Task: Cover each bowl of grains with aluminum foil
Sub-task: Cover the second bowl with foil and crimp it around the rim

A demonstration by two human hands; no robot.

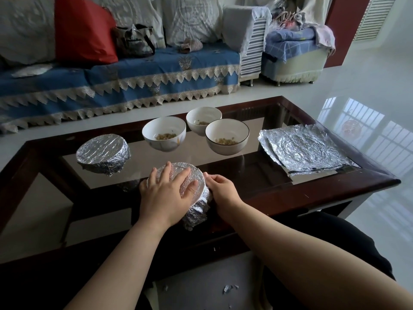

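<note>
I'm seeing one foil-wrapped bowl (196, 193) sitting under my fingers (176, 175), another wrapped bowl (102, 153) lying left of them, three open bowls of grains (164, 133) standing beyond, and foil sheets (306, 148) lying far right.

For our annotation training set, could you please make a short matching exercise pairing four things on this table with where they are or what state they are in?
Things:
1. left hand
2. right hand
3. foil sheets
4. black-rimmed bowl

States:
A. stacked flat at the table's right end
B. uncovered, grains showing inside
C. pressing flat on the near wrapped bowl's top
D. pinching foil at that bowl's side

Pairs: 1-C, 2-D, 3-A, 4-B
</note>
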